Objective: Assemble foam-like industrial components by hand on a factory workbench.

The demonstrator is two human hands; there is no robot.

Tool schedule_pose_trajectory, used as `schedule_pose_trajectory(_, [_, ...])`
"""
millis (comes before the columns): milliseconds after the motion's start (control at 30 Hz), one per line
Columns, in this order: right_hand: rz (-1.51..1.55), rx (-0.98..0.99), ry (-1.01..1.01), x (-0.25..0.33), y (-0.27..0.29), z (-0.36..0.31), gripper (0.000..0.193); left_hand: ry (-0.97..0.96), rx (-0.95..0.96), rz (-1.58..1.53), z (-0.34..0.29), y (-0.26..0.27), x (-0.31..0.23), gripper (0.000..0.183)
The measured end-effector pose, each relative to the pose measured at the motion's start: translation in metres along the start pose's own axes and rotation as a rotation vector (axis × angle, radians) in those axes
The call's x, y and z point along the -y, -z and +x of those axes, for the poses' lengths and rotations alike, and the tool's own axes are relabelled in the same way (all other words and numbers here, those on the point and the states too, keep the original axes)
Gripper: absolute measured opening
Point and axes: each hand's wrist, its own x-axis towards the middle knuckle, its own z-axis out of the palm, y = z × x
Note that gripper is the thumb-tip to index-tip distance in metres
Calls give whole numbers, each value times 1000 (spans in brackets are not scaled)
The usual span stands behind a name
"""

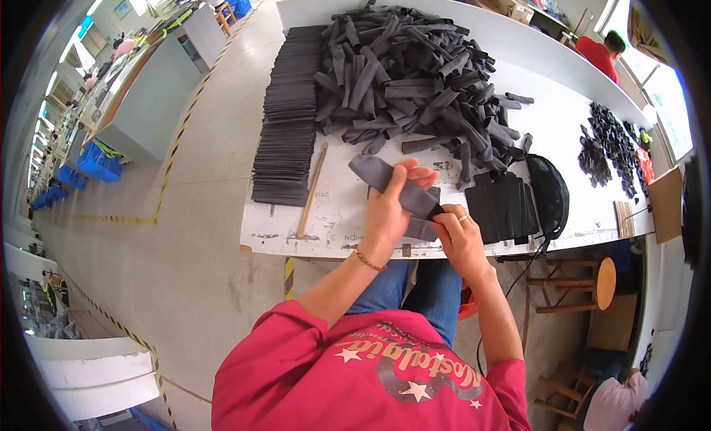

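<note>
Strip (420, 202) above table (333, 209), left hand (390, 209) gripping its middle, right hand (461, 238) pinching its right end; uneven pull or a loosened pinch could skew or crease it.

Pale floor (215, 216), striped tape (156, 215), grey counter (152, 112), round wooden stool (606, 284), bright window (669, 96).

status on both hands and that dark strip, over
Left hand, right hand: both gripping dark strip. Strip held over white table. Loose pile beyond, not blocking hands.
</note>
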Motion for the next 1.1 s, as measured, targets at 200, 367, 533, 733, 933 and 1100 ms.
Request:
schedule_pose_trajectory(200, [14,-4,21,2,-1,9,22,-53,71,-42,-9,-4,12,27])
schedule_pose_trajectory(367, [55,-16,9,3,-7,9,21,-57,61,-66,-11,-3,14,28])
schedule_pose_trajectory(533, [69,-9,-12,3,-10,8,19,-74,56,-72,-10,2,18,30])
schedule_pose_trajectory(733, [72,-8,-17,4,-12,11,18,-93,68,-74,-10,4,19,31])
schedule_pose_trajectory(933, [4,-28,-4,1,-9,9,17,-25,-153,-54,-5,1,-1,37])
schedule_pose_trajectory(1100, [-175,-6,93,-1,-3,2,22,-163,-221,338,0,44,-37,23])
